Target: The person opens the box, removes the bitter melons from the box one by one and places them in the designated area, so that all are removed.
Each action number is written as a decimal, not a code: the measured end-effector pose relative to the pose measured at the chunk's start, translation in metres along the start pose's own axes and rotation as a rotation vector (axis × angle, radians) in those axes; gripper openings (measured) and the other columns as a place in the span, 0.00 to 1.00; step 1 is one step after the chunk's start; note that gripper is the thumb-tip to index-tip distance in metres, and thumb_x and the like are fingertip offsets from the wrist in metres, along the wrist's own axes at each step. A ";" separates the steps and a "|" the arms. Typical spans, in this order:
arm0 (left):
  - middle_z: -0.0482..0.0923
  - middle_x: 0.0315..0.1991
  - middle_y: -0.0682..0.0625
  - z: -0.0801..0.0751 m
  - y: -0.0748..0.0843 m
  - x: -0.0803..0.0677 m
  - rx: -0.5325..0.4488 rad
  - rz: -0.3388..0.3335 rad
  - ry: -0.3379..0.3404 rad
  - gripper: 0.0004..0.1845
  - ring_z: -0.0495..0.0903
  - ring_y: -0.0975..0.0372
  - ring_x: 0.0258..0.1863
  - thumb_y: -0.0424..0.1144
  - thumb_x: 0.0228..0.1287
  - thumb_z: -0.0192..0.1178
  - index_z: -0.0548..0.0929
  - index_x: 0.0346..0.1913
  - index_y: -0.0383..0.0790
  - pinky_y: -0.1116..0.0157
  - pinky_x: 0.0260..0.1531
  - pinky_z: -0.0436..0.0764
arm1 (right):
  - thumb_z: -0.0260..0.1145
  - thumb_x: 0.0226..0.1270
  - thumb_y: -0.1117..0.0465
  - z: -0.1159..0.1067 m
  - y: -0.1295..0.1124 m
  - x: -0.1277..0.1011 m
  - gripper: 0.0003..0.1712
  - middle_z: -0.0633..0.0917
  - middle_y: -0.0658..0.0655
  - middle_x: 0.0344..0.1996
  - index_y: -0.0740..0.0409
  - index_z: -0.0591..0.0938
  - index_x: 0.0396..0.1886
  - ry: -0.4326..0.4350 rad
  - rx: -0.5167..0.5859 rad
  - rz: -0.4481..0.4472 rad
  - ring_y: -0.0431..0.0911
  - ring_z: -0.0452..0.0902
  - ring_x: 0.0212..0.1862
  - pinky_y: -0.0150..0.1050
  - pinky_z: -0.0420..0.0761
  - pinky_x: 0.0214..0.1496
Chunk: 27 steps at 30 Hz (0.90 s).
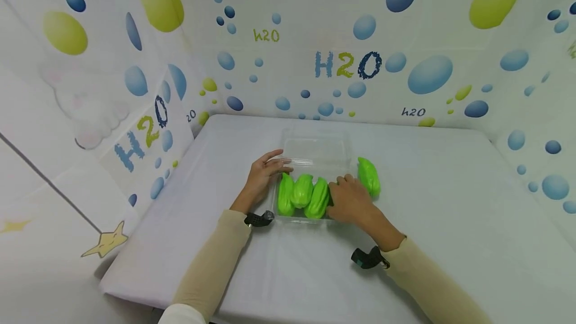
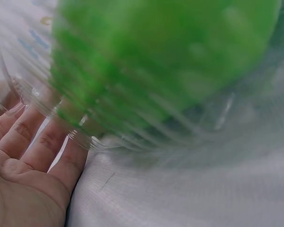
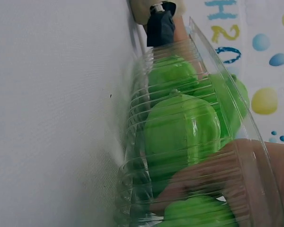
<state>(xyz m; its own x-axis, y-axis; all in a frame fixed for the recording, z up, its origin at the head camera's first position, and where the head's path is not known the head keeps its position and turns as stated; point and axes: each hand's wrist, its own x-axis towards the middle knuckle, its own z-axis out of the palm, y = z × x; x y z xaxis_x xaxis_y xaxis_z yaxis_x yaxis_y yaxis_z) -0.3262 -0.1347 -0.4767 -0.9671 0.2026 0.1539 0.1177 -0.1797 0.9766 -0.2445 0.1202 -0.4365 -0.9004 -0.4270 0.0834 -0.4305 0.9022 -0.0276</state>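
Observation:
A clear plastic clamshell box (image 1: 300, 220) stands open on the table, its lid (image 1: 316, 145) laid back. Several bright green, ridged peppers (image 1: 302, 190) lie side by side in its base. At the left rim my left hand (image 1: 262, 176) touches the box; in the left wrist view its fairly straight fingers (image 2: 47, 142) lie against the ribbed wall. My right hand (image 1: 351, 199) reaches into the right end of the base. Through the wall, the right wrist view has its fingers around another green pepper (image 3: 199, 213), which the hand hides in the head view.
One more green pepper (image 1: 369, 177) lies on the white-covered table (image 1: 445, 204), just right of the box. Patterned sheeting (image 1: 297, 74) rises behind the table and along its left side. Dark wrist cameras (image 1: 366, 258) are strapped to both forearms.

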 end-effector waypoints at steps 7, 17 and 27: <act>0.79 0.52 0.40 0.000 0.002 0.001 -0.025 -0.003 0.001 0.27 0.83 0.52 0.44 0.34 0.68 0.56 0.63 0.68 0.35 0.62 0.50 0.78 | 0.66 0.51 0.52 -0.004 0.000 0.001 0.27 0.79 0.57 0.37 0.65 0.79 0.48 0.005 0.030 -0.025 0.52 0.70 0.41 0.49 0.71 0.50; 0.79 0.52 0.39 0.000 0.001 -0.002 -0.029 -0.014 0.008 0.26 0.82 0.50 0.45 0.35 0.67 0.56 0.65 0.67 0.37 0.61 0.50 0.77 | 0.63 0.54 0.52 -0.009 0.002 0.001 0.28 0.81 0.60 0.43 0.67 0.78 0.51 0.045 0.062 -0.062 0.54 0.73 0.47 0.49 0.69 0.55; 0.77 0.54 0.38 -0.001 0.002 -0.001 -0.030 -0.026 -0.003 0.28 0.82 0.51 0.47 0.37 0.67 0.56 0.63 0.68 0.36 0.65 0.44 0.79 | 0.61 0.52 0.50 -0.015 0.005 0.001 0.36 0.79 0.65 0.51 0.70 0.75 0.57 0.124 0.191 0.006 0.60 0.71 0.53 0.52 0.70 0.57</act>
<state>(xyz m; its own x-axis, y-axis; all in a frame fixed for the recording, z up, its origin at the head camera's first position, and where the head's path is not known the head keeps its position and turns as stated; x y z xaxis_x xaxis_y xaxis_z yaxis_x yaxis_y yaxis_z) -0.3250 -0.1358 -0.4753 -0.9691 0.2100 0.1293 0.0862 -0.2031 0.9754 -0.2468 0.1250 -0.4219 -0.8934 -0.4002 0.2044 -0.4399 0.8717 -0.2161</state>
